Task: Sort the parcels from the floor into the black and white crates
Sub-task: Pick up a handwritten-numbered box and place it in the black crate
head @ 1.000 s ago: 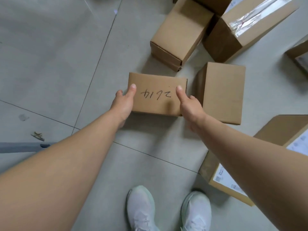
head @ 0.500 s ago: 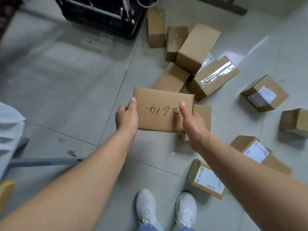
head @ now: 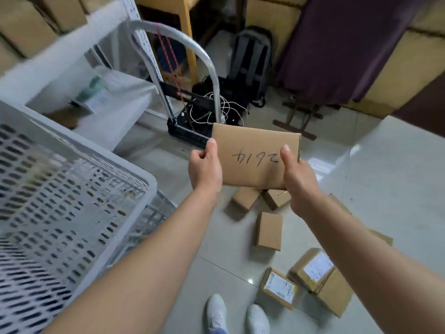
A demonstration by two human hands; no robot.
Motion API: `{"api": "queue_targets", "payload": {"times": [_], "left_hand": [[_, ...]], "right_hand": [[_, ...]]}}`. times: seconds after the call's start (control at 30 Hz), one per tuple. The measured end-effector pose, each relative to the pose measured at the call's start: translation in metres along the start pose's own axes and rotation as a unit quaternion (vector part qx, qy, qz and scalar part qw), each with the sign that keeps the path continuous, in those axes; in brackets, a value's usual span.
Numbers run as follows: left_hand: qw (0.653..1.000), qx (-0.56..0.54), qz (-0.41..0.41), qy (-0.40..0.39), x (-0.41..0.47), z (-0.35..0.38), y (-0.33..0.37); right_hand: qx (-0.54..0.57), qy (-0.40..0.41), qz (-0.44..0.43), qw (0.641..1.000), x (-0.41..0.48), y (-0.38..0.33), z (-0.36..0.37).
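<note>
The parcel (head: 252, 162) is a flat brown box with dark pen marks on its top. It is held up in the air between both hands, out in front of the person. The left grip (head: 204, 169) pinches its left edge, with the thumb on top and the fingers curled under. The right grip (head: 298, 179) pinches its right side the same way, with the thumb lying flat next to the pen marks. Half a second ago the parcel was low, close over the pile of boxes. Now it has come up higher and the hold has not changed. The view has lifted too, so new things show. The white crate (head: 149, 186), full of little holes, now fills the left side, near the left arm and apart from the parcel. Behind the parcel stands a silver trolley handle (head: 192, 56), with white wires (head: 226, 109) and a dark backpack (head: 252, 66) past it. Down on the floor (head: 385, 177), under the parcel, lie small brown boxes (head: 269, 231). Nearer the white shoes (head: 216, 312) lie boxes with white labels (head: 279, 288).
</note>
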State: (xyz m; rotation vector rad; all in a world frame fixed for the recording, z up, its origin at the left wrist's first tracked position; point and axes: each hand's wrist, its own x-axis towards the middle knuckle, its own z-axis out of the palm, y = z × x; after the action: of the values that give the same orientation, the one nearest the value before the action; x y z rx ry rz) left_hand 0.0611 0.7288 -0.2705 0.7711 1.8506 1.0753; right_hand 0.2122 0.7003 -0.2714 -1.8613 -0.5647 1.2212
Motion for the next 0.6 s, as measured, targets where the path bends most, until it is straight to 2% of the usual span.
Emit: {"api": "queue_targets", "payload": {"times": [0.33,0.6], "left_hand": [[0.99,-0.115,0.049,0.068,-0.091,-0.113,0.105],[0.957,-0.19,0.056,0.211,-0.139,-0.223,0.118]], "right_hand": [[-0.003,-0.085,-0.114,0.99,-0.128,-0.106,-0.008],[-0.031,-0.23,-0.181,0.956,-0.207,-0.131,0.046]]}}
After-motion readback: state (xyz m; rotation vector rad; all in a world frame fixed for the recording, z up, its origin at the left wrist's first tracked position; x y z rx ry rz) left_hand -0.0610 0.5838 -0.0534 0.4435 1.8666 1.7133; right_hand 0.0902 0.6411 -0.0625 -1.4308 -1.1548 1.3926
